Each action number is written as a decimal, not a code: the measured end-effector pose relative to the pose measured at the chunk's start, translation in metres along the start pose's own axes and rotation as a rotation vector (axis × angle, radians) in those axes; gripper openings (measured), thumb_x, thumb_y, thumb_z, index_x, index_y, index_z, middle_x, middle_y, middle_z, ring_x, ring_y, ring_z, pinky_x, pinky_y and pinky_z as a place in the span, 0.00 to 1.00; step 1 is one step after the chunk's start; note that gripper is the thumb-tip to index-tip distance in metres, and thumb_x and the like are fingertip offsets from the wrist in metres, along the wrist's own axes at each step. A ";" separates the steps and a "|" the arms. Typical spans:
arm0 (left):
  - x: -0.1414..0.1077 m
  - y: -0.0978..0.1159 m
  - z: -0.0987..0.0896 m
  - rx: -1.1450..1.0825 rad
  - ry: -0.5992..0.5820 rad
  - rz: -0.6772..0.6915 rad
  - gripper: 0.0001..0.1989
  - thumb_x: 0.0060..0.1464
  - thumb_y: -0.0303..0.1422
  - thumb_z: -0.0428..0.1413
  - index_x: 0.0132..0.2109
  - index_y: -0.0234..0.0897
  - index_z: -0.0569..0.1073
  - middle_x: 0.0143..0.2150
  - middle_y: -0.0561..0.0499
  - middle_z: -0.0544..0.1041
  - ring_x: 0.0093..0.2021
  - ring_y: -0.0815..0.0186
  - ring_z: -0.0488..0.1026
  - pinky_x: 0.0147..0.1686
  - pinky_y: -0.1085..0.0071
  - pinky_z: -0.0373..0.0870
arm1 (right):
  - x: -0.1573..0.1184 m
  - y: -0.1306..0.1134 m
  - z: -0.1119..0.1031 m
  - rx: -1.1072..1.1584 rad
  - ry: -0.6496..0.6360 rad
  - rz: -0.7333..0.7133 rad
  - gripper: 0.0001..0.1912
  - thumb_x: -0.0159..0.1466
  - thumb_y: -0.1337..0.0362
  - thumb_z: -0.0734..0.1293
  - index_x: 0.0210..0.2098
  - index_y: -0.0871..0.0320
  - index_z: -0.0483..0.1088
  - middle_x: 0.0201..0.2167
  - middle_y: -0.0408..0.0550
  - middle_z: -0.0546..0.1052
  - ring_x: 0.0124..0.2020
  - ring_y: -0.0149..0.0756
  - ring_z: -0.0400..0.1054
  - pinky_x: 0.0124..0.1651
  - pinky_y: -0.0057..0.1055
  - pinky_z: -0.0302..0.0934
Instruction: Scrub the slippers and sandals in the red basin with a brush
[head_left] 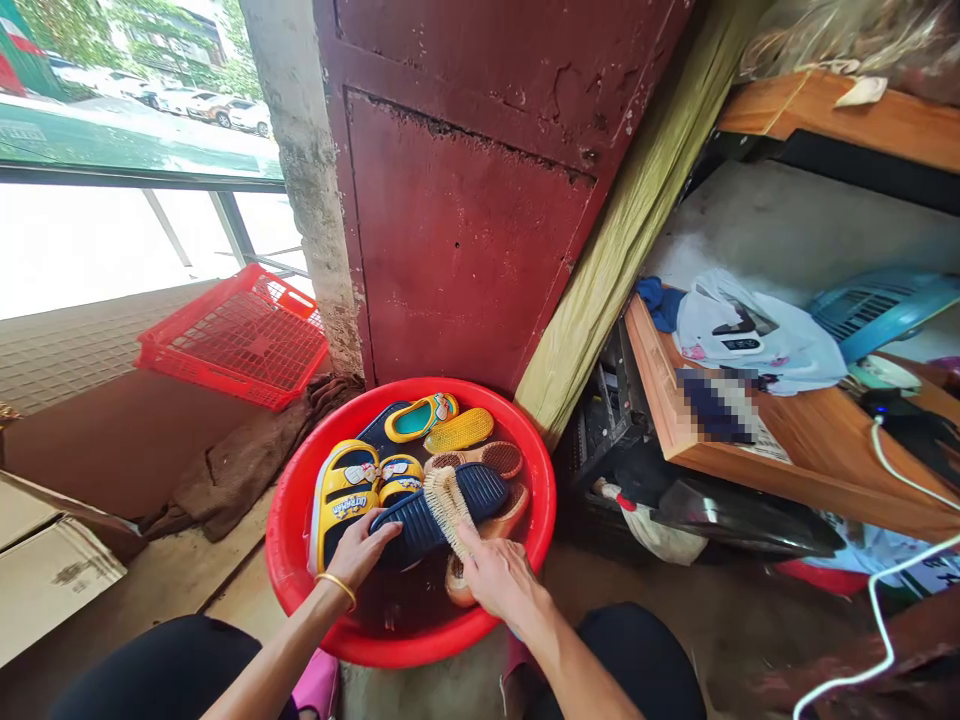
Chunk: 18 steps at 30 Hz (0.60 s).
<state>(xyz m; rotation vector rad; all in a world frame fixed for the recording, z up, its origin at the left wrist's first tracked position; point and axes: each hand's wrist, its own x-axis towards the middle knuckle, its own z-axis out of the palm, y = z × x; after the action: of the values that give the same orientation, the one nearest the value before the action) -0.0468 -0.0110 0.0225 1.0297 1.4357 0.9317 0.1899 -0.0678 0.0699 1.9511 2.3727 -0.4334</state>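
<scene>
A round red plastic basin (pixel 286 540) sits on the floor in front of me, with water in its lower part. My left hand (pixel 360 550) grips a navy ribbed slipper (pixel 435 510), pressing it down inside the basin. My right hand (pixel 499 575) is shut on a scrubbing brush (pixel 446 510), whose pale bristles lie against that slipper. Behind them, a yellow-and-navy child's sandal (pixel 343 500), a small yellow sandal (pixel 400 478), a teal-and-yellow slipper (pixel 420 417), a yellow slipper (pixel 459 430) and a tan slipper (pixel 480 460) lie heaped together.
A red plastic crate (pixel 240 335) leans near a brown cloth (pixel 232 470) left of the basin. A rusty red metal door (pixel 457 220) stands behind it. To the right is a wooden shelf (pixel 720 450) holding a white plastic bag (pixel 757 335). A cardboard box (pixel 52 570) sits far left.
</scene>
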 end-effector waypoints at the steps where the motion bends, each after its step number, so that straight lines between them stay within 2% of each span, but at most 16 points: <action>1: -0.001 0.001 0.000 0.004 0.005 0.008 0.21 0.38 0.46 0.62 0.38 0.38 0.78 0.35 0.48 0.82 0.41 0.53 0.78 0.43 0.62 0.72 | 0.000 0.000 0.000 -0.013 0.000 0.013 0.32 0.67 0.64 0.58 0.71 0.44 0.56 0.42 0.52 0.83 0.43 0.48 0.79 0.46 0.38 0.67; 5: -0.001 0.004 -0.004 -0.019 -0.016 0.007 0.21 0.38 0.46 0.63 0.40 0.40 0.78 0.39 0.48 0.83 0.43 0.53 0.78 0.41 0.63 0.74 | 0.002 0.021 -0.004 -0.067 0.035 0.150 0.30 0.68 0.64 0.58 0.70 0.47 0.59 0.41 0.55 0.83 0.45 0.48 0.78 0.47 0.40 0.66; 10: 0.000 0.002 -0.005 -0.024 -0.193 -0.051 0.15 0.33 0.38 0.64 0.33 0.41 0.74 0.25 0.56 0.77 0.29 0.61 0.75 0.31 0.67 0.72 | 0.007 0.041 -0.006 -0.060 0.053 0.239 0.29 0.69 0.66 0.57 0.69 0.57 0.61 0.44 0.59 0.82 0.48 0.46 0.77 0.51 0.39 0.65; 12: -0.002 0.000 -0.003 -0.006 -0.233 -0.064 0.14 0.33 0.37 0.64 0.30 0.41 0.71 0.24 0.57 0.76 0.28 0.61 0.76 0.31 0.66 0.73 | 0.009 0.041 -0.008 -0.048 0.047 0.281 0.27 0.70 0.67 0.55 0.68 0.62 0.62 0.43 0.61 0.82 0.48 0.45 0.77 0.51 0.38 0.65; 14: -0.005 -0.001 0.000 0.056 -0.279 -0.044 0.17 0.34 0.40 0.65 0.34 0.41 0.73 0.30 0.53 0.81 0.35 0.57 0.78 0.36 0.65 0.76 | 0.008 0.037 -0.013 -0.029 0.053 0.275 0.27 0.71 0.66 0.54 0.68 0.62 0.61 0.43 0.61 0.82 0.48 0.45 0.76 0.51 0.37 0.65; 16: -0.006 -0.003 0.002 0.150 -0.322 -0.003 0.25 0.36 0.46 0.65 0.43 0.40 0.77 0.40 0.48 0.84 0.44 0.53 0.79 0.44 0.63 0.76 | 0.005 0.027 -0.018 -0.003 0.055 0.224 0.28 0.71 0.64 0.55 0.70 0.57 0.59 0.45 0.59 0.82 0.48 0.45 0.77 0.50 0.38 0.65; 18: -0.004 -0.007 0.004 0.265 -0.273 0.029 0.31 0.37 0.49 0.65 0.48 0.37 0.77 0.46 0.44 0.84 0.51 0.49 0.78 0.50 0.60 0.74 | 0.000 0.013 -0.019 0.034 0.031 0.136 0.28 0.71 0.61 0.56 0.70 0.50 0.57 0.47 0.55 0.82 0.48 0.46 0.77 0.49 0.38 0.65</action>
<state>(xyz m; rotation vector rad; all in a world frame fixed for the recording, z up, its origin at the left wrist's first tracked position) -0.0431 -0.0170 0.0170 1.3223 1.3377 0.6020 0.2051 -0.0614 0.0861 2.1327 2.2453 -0.4415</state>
